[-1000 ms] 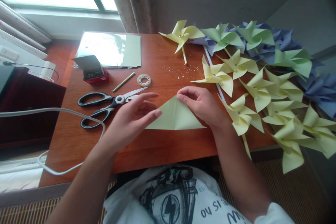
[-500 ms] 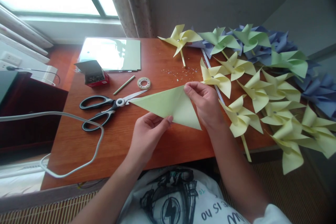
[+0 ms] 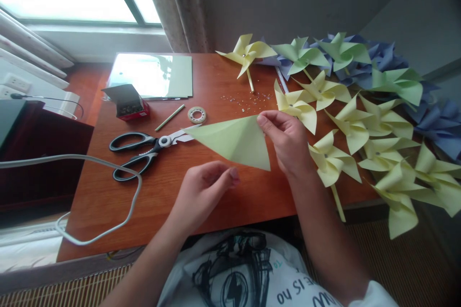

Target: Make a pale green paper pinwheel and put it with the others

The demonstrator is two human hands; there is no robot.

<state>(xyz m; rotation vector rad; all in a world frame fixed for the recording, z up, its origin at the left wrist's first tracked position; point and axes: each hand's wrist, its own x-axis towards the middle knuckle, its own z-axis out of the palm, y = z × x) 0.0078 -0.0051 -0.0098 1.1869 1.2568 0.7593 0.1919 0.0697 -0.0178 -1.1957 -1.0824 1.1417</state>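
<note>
— Well, where's the folded paper triangle [image 3: 234, 141]?
— Mid-frame, above the table [image 3: 223, 201]. The right hand [image 3: 288, 141] pinches its upper right corner between thumb and fingertips.
— And the left hand [image 3: 203, 189]?
— Just below, fingers loosely curled, holding nothing, palm turned inward.
— How would it handle?
— Light, floppy, easily creased, I'd judge; grip corners or the fold.

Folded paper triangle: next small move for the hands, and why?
Probably bring the left hand back up to pinch the lower edge of the folded paper triangle. Only the right hand holds it, by its right corner, lifted off the table with its point over the scissors; the left hand hangs just below, apparently not touching. A second grip would steady it.
</note>
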